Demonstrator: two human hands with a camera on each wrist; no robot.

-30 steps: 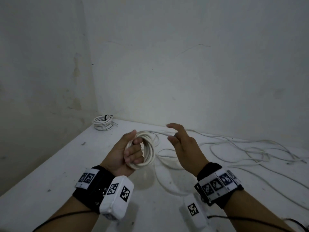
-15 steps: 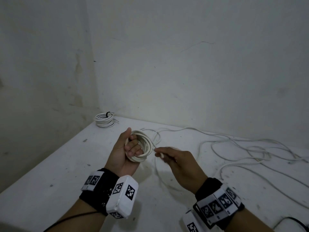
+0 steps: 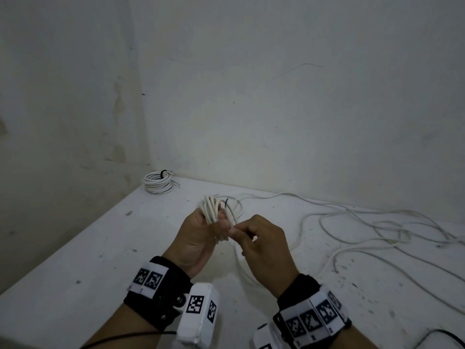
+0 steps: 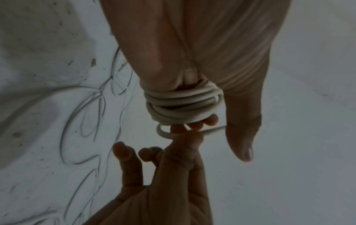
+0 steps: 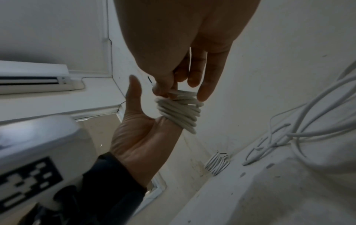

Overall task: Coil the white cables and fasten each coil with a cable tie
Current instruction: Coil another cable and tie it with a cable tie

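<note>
My left hand (image 3: 201,231) holds a part-wound coil of white cable (image 3: 211,210) above the table, its fingers curled through the loops and the thumb straight. In the left wrist view the coil (image 4: 181,105) wraps round those fingers. My right hand (image 3: 240,231) pinches the cable's free strand (image 3: 232,217) right against the coil. In the right wrist view its thumb and forefinger grip the strand at the top of the coil (image 5: 179,112). A short dark-tipped cable end (image 3: 226,201) sticks out of the coil. No loose cable tie shows.
A finished coil (image 3: 158,182) with a black tie lies in the table's far left corner, against the wall. Loose white cables (image 3: 377,222) sprawl over the right half of the white table (image 3: 88,260). An air conditioner (image 5: 34,77) hangs on the wall.
My right hand has come in from the right and now pinches the strand at the coil. The left hand has turned the coil more edge-on and lifted it slightly.
</note>
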